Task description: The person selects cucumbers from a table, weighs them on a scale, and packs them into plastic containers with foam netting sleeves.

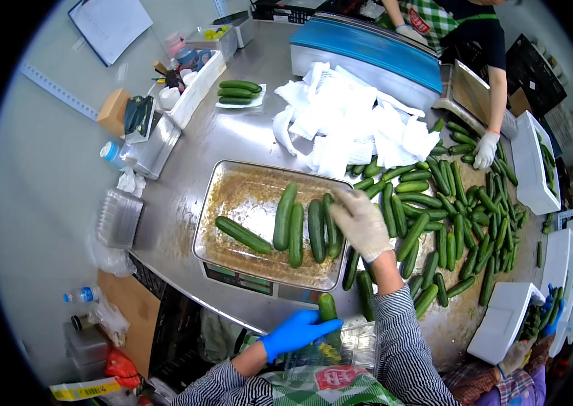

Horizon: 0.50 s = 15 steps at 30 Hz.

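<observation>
My right hand (362, 222), in an off-white glove and slightly blurred, is over the right rim of a metal tray (232, 266). Its outstretched fingers are close beside a cucumber (331, 227); whether they touch it is unclear. Several more cucumbers (285, 216) lie in the wet, stained tray. Nearer my body, my left hand (300, 333), gloved in blue, lies across a cucumber (327, 306) whose tip sticks up past the fingers. Under that hand is a clear plastic box (357, 348), partly hidden by the hand and my right sleeve.
A large pile of cucumbers (462, 223) covers the table's right side. White cloths (347, 118) lie before a blue-lidded box (367, 51). Several cucumbers sit on a small white tray (246, 103). A co-worker's gloved hand (486, 150) reaches into the pile; another person's hand (516, 355) is lower right.
</observation>
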### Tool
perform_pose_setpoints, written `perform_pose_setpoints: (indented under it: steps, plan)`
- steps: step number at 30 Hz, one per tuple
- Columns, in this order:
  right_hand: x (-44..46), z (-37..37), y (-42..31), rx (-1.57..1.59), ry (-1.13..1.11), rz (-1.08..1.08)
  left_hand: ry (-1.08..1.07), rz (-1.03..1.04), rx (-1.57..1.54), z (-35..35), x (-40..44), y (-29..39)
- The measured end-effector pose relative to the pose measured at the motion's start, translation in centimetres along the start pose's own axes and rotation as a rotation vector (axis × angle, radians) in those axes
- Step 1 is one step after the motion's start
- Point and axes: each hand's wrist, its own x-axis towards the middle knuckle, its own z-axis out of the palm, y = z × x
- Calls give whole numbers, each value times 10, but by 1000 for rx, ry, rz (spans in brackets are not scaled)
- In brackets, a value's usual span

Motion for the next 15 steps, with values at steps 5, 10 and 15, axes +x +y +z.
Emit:
perform_pose_setpoints:
  steps: [5,10,15]
  plan:
    - [9,-23,32,-420,394,30,9,57,77,-3,-8,-2]
    - [5,7,54,-966,119,-2,81,177,160,5,-11,-13]
    - [8,1,59,-984,46,38,27,135,167,4,-13,-21]
